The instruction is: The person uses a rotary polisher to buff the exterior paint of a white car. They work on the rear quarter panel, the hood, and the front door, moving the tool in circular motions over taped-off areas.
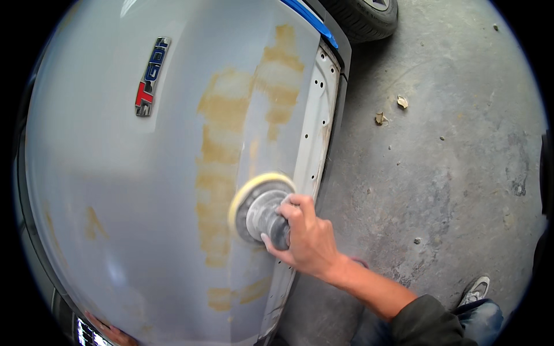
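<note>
My right hand (311,239) is wrapped round the body of a grey round sander (268,219) with a yellow-edged pad. The pad rests on a grey car body panel (167,202), beside its right-hand edge. Yellow-brown patches (222,130) run along the panel near the sander, some of them streaky. At the lower left rim of the view, my left hand (115,333) lies against the panel with its fingers stretched out. Only part of that hand shows.
A coloured letter badge (152,76) sits on the panel's upper left. White metal with bolt holes (316,109) borders the panel on the right. Beyond lie a tyre (363,20), concrete floor (438,155), dry leaves (402,102) and my shoe (476,290).
</note>
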`<state>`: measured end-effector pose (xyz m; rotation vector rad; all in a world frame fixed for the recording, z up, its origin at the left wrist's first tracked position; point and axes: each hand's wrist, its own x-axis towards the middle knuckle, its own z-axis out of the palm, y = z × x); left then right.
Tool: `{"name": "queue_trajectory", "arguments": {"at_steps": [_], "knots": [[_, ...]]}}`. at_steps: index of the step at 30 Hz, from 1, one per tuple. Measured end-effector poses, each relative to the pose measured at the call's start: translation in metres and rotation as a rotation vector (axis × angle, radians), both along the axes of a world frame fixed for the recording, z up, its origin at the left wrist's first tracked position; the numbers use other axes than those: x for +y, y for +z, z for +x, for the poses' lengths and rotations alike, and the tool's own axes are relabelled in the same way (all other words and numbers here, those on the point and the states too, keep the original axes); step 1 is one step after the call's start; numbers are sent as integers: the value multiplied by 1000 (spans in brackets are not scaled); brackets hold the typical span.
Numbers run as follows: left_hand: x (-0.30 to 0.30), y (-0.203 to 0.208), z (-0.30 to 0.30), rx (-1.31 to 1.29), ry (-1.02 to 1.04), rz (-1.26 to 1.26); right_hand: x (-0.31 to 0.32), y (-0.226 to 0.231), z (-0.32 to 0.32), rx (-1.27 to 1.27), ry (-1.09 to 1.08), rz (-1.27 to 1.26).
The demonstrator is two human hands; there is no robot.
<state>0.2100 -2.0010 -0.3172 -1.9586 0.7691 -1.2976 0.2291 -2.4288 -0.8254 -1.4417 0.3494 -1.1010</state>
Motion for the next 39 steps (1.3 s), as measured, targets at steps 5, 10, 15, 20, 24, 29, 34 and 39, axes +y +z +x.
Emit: {"name": "queue_trajectory", "arguments": {"at_steps": [5,10,15,20,24,29,34,39], "knots": [[-3,-5,-2,16,-17,-43,-35,0,10,13,-47,41],[-8,-5,-3,-1,-18,-23,-37,-13,9,36,-102,18],[-8,-6,-5,-52,25,19,-38,-1,9,35,-89,2],[-15,-14,-1,-44,15,-8,-68,-10,16,35,-86,44],[-13,-9,-6,-53,37,6,-79,14,35,-11,-126,42],[-5,-15,8,-25,24,-45,-143,-26,58,59,-222,214],[-4,-2,-15,-5,11,-19,-34,16,31,-43,-38,107],[-8,-17,-2,27,-17,-49,69,2,-23,-78,61,-79]]}}
